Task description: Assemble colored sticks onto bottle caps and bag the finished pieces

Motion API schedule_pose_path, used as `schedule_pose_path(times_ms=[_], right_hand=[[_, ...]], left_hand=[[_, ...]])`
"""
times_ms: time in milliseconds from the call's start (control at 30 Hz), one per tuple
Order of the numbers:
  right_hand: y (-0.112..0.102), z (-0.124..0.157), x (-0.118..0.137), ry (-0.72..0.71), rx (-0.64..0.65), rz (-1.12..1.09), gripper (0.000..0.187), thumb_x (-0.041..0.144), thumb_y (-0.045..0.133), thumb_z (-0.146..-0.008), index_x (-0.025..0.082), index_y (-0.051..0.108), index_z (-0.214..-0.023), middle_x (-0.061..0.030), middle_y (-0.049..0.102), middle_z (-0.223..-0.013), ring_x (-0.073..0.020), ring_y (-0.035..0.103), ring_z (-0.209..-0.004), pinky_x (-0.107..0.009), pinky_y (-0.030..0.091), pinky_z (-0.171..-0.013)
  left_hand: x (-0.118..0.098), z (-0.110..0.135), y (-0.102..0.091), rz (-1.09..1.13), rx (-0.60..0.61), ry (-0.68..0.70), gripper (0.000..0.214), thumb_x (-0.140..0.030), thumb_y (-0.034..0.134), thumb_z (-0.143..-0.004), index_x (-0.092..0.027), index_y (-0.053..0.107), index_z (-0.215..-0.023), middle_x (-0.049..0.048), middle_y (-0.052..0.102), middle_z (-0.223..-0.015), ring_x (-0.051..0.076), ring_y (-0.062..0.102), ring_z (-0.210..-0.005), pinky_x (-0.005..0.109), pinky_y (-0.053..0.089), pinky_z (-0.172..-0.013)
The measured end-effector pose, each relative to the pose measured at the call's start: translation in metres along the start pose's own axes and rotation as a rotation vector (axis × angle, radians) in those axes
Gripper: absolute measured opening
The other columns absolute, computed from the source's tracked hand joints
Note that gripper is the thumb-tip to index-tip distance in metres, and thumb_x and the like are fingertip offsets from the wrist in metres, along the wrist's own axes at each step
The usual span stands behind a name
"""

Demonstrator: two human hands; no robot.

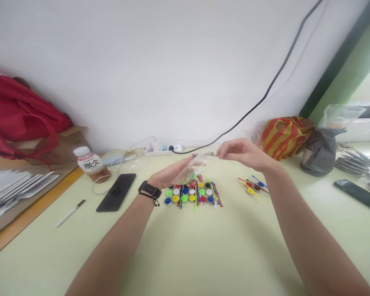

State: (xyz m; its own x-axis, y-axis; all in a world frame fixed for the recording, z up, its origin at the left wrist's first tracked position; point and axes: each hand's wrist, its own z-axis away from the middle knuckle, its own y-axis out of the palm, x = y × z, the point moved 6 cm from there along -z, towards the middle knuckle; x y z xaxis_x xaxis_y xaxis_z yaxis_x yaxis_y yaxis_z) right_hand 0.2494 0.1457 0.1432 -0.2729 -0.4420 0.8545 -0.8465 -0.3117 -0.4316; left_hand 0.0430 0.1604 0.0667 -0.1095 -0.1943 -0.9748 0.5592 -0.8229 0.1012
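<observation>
My left hand (168,176), a black watch on its wrist, grips a small clear plastic bag (185,173). Inside the bag, or just behind its film, a green and white piece (193,175) shows. With fingertips pinched together, my right hand (245,154) is at the bag's upper right edge and appears to hold its film. Below the hands lie rows of small round coloured discs (184,198), partly hidden by my left hand. Thin coloured arrow-shaped pointers (216,194) lie across them. Several disc-and-arrow pieces (250,190) sit apart by my right forearm.
A black phone (116,193), a pen (70,213) and a drink bottle (92,164) are on the left. Behind the hands is a power strip (163,149) with a black cable. Striped (285,135) and grey (320,152) bags stand right, near a dark flat object (359,196).
</observation>
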Motion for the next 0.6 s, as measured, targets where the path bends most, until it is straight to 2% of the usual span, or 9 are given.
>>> schedule_pose_path(times_ms=[100, 167, 233, 300, 433, 500, 600], right_hand=[[-0.019, 0.006, -0.011, 0.048, -0.073, 0.041, 0.028, 0.044, 0.075, -0.083, 0.022, 0.074, -0.1, -0.0067, 0.073, -0.097, -0.0226, 0.068, -0.092, -0.036, 0.053, -0.086], [-0.039, 0.013, -0.028, 0.137, -0.162, 0.131, 0.036, 0.051, 0.072, -0.084, 0.021, 0.073, -0.104, -0.0068, 0.072, -0.092, -0.0206, 0.066, -0.082, -0.035, 0.053, -0.076], [-0.055, 0.021, -0.054, 0.297, -0.162, 0.296, 0.039, 0.056, 0.069, -0.085, 0.02, 0.072, -0.1, -0.0074, 0.071, -0.092, -0.0194, 0.064, -0.076, -0.032, 0.05, -0.068], [-0.059, 0.028, -0.084, 0.452, 0.006, 0.431, 0.038, 0.055, 0.072, -0.081, 0.021, 0.074, -0.099, -0.0083, 0.073, -0.102, -0.0207, 0.067, -0.08, -0.032, 0.051, -0.069], [-0.052, 0.043, -0.141, 0.76, 0.378, 0.573, 0.043, 0.045, 0.085, -0.061, 0.024, 0.076, -0.097, -0.0064, 0.076, -0.094, -0.0248, 0.071, -0.081, -0.029, 0.049, -0.062], [-0.047, 0.043, -0.157, 0.798, 0.415, 0.586, 0.04, 0.037, 0.086, -0.055, 0.023, 0.077, -0.092, -0.0048, 0.076, -0.087, -0.0245, 0.071, -0.08, -0.028, 0.048, -0.06], [-0.043, 0.039, -0.166, 0.801, 0.393, 0.587, 0.032, 0.031, 0.085, -0.053, 0.021, 0.076, -0.081, -0.0036, 0.075, -0.076, -0.0233, 0.07, -0.075, -0.027, 0.048, -0.059]], left_hand=[[0.004, -0.006, 0.0, -0.054, -0.02, 0.01, 0.048, -0.058, 0.059, -0.095, -0.021, 0.066, -0.124, 0.0049, 0.065, -0.08, 0.018, 0.055, -0.066, 0.034, 0.044, -0.069], [0.007, -0.009, -0.004, -0.035, -0.047, 0.02, 0.04, -0.055, 0.063, -0.093, -0.019, 0.068, -0.112, 0.0037, 0.062, -0.078, 0.017, 0.056, -0.066, 0.031, 0.045, -0.065], [0.009, -0.012, -0.01, 0.025, -0.107, 0.044, 0.038, -0.054, 0.066, -0.092, -0.017, 0.067, -0.101, 0.0052, 0.065, -0.083, 0.017, 0.061, -0.07, 0.029, 0.05, -0.065], [0.013, -0.013, -0.017, 0.078, -0.175, 0.051, 0.038, -0.053, 0.07, -0.09, -0.016, 0.064, -0.097, 0.0081, 0.069, -0.092, 0.018, 0.067, -0.075, 0.031, 0.055, -0.071], [0.02, -0.013, -0.027, 0.061, -0.287, 0.007, 0.043, -0.053, 0.077, -0.086, -0.018, 0.062, -0.106, 0.0136, 0.073, -0.111, 0.023, 0.075, -0.087, 0.039, 0.059, -0.085], [0.02, -0.012, -0.029, 0.01, -0.31, 0.01, 0.046, -0.052, 0.079, -0.084, -0.018, 0.064, -0.11, 0.015, 0.073, -0.117, 0.025, 0.076, -0.092, 0.04, 0.059, -0.089], [0.018, -0.013, -0.028, -0.094, -0.29, 0.014, 0.049, -0.052, 0.082, -0.081, -0.016, 0.07, -0.112, 0.0172, 0.072, -0.122, 0.028, 0.076, -0.098, 0.041, 0.059, -0.091]])
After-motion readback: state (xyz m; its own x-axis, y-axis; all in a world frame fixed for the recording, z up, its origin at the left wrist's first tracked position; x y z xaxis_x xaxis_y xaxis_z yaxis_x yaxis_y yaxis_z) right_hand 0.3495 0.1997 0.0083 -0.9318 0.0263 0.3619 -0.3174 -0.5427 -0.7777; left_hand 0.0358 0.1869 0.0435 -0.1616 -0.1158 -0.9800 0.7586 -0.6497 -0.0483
